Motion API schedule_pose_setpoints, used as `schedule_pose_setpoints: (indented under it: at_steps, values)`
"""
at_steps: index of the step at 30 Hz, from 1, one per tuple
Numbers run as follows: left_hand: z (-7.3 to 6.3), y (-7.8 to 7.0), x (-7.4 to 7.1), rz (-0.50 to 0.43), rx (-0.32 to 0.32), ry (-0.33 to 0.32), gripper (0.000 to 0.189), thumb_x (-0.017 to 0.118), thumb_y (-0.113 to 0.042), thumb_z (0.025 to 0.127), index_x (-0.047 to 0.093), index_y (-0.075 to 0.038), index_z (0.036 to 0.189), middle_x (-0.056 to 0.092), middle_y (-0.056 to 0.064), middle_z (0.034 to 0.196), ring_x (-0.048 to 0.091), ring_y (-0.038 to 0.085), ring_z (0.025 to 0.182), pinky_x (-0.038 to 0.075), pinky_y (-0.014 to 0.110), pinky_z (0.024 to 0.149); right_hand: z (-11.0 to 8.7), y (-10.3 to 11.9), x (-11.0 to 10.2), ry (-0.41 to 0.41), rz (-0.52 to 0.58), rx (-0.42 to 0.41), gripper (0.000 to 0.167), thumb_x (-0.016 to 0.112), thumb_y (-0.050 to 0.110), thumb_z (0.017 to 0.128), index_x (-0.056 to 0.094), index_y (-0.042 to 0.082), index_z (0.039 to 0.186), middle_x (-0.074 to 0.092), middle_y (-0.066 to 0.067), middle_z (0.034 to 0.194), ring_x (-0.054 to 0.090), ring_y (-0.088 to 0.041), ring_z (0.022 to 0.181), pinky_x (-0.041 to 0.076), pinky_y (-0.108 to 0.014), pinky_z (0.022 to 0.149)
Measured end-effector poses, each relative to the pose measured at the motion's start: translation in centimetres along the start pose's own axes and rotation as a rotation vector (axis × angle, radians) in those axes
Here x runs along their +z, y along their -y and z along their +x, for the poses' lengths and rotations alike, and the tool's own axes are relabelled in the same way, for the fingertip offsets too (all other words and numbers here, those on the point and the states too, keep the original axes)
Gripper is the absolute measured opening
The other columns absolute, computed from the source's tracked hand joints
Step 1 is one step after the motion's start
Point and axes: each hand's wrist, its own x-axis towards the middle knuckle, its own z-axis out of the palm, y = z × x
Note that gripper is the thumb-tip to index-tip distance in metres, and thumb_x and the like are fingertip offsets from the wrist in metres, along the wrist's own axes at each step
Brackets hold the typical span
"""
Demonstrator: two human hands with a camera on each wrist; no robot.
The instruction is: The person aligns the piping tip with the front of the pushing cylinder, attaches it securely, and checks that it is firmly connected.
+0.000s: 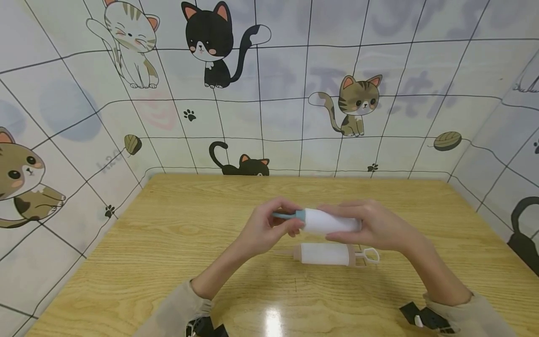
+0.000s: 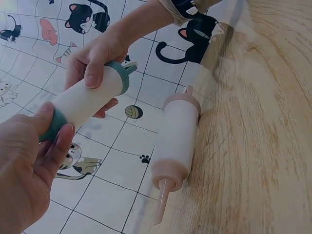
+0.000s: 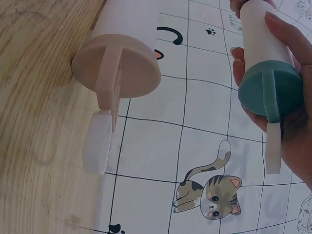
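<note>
Both hands hold a white syringe [image 1: 313, 222] with teal ends, lying sideways above the table. At its nozzle end my left hand [image 1: 267, 229] pinches the teal collar [image 2: 57, 119] between thumb and fingers, and the thin tip points left past the fingers. My right hand [image 1: 376, 224] grips the barrel near the other end. Beyond that hand, the teal end cap [image 3: 263, 90] carries a white plunger handle [image 3: 273, 148]. Nearer to me, a second white syringe with pink-beige ends [image 1: 324, 253] lies on the table, nozzle left and white loop handle right.
The wooden table [image 1: 177, 224] reaches back to a white grid-patterned covering [image 1: 282, 117] printed with cartoon cats, which also rises at both sides. Dark straps [image 1: 427, 317] with small devices sit on the wrists at the sleeves.
</note>
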Motion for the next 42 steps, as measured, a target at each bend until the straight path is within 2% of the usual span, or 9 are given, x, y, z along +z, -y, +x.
schedule_pose_setpoints:
  at_steps: [5, 9, 12, 16, 20, 25, 33, 38, 42]
  values:
    - [0.0, -0.1, 0.1, 0.051, 0.05, 0.002, 0.019, 0.072, 0.006, 0.09, 0.065, 0.002, 0.108, 0.067, 0.013, 0.098, 0.069, 0.022, 0.072, 0.063, 0.039, 0.068, 0.0, 0.0, -0.1, 0.031, 0.047, 0.015, 0.052, 0.082, 0.016, 0.086, 0.066, 0.013, 0.135, 0.074, -0.003, 0.11, 0.062, -0.003, 0.077, 0.055, -0.02, 0.058]
    - [-0.1, -0.2, 0.2, 0.074, 0.066, 0.008, 0.019, 0.072, 0.006, 0.09, 0.065, 0.001, 0.107, 0.066, 0.012, 0.098, 0.069, 0.026, 0.072, 0.063, 0.038, 0.068, -0.1, 0.0, -0.2, 0.057, 0.082, 0.043, 0.05, 0.08, 0.017, 0.088, 0.066, 0.011, 0.135, 0.074, -0.004, 0.113, 0.063, -0.003, 0.076, 0.055, -0.022, 0.057]
    - [-0.2, -0.1, 0.2, 0.089, 0.091, 0.016, 0.02, 0.072, 0.006, 0.09, 0.064, 0.001, 0.107, 0.065, 0.012, 0.098, 0.069, 0.023, 0.073, 0.063, 0.036, 0.067, -0.1, 0.0, -0.3, 0.069, 0.108, 0.051, 0.05, 0.08, 0.017, 0.088, 0.065, 0.01, 0.135, 0.073, -0.005, 0.115, 0.062, -0.003, 0.075, 0.055, -0.023, 0.056]
    - [-0.2, 0.0, 0.3, 0.108, 0.156, 0.03, 0.02, 0.072, 0.008, 0.089, 0.063, 0.002, 0.106, 0.064, 0.014, 0.097, 0.068, 0.017, 0.073, 0.063, 0.034, 0.065, -0.1, -0.1, -0.4, 0.08, 0.151, 0.035, 0.051, 0.08, 0.014, 0.088, 0.065, 0.01, 0.136, 0.072, -0.008, 0.118, 0.063, -0.005, 0.076, 0.055, -0.024, 0.056]
    - [-0.2, 0.1, 0.3, 0.128, 0.204, 0.041, 0.02, 0.072, 0.008, 0.089, 0.063, 0.002, 0.106, 0.064, 0.015, 0.096, 0.067, 0.017, 0.072, 0.063, 0.032, 0.064, -0.2, -0.1, -0.5, 0.095, 0.194, 0.042, 0.052, 0.08, 0.012, 0.088, 0.064, 0.012, 0.137, 0.072, -0.008, 0.119, 0.063, -0.007, 0.076, 0.056, -0.025, 0.057]
    - [-0.2, 0.0, 0.5, 0.138, 0.231, 0.048, 0.02, 0.072, 0.009, 0.088, 0.063, 0.003, 0.104, 0.064, 0.015, 0.095, 0.066, 0.017, 0.071, 0.063, 0.031, 0.063, -0.3, -0.3, -0.6, 0.109, 0.212, 0.059, 0.053, 0.08, 0.012, 0.088, 0.063, 0.013, 0.138, 0.073, -0.003, 0.116, 0.064, -0.007, 0.074, 0.056, -0.026, 0.056]
    - [-0.3, -0.1, 0.7, 0.174, 0.268, 0.05, 0.021, 0.073, 0.01, 0.087, 0.063, 0.001, 0.103, 0.063, 0.013, 0.095, 0.065, 0.015, 0.077, 0.063, 0.029, 0.065, -0.4, -0.3, -0.8, 0.124, 0.257, 0.048, 0.054, 0.08, 0.01, 0.087, 0.063, 0.014, 0.139, 0.073, -0.006, 0.116, 0.066, -0.009, 0.074, 0.057, -0.028, 0.056]
    - [-0.1, 0.0, 0.9, 0.2, 0.338, 0.041, 0.023, 0.074, 0.011, 0.086, 0.063, 0.002, 0.105, 0.065, 0.015, 0.096, 0.068, 0.018, 0.078, 0.063, 0.03, 0.066, -0.5, -0.3, -1.0, 0.128, 0.292, 0.107, 0.053, 0.08, 0.009, 0.088, 0.064, 0.016, 0.138, 0.071, -0.008, 0.121, 0.065, -0.01, 0.075, 0.058, -0.029, 0.056]
    - [-0.1, 0.2, 0.9, 0.191, 0.356, 0.034, 0.025, 0.074, 0.012, 0.086, 0.062, 0.004, 0.106, 0.066, 0.017, 0.097, 0.069, 0.018, 0.073, 0.063, 0.03, 0.066, -0.6, -0.4, -1.0, 0.114, 0.269, 0.122, 0.053, 0.081, 0.01, 0.087, 0.065, 0.017, 0.137, 0.071, -0.008, 0.122, 0.066, -0.01, 0.076, 0.059, -0.029, 0.056]
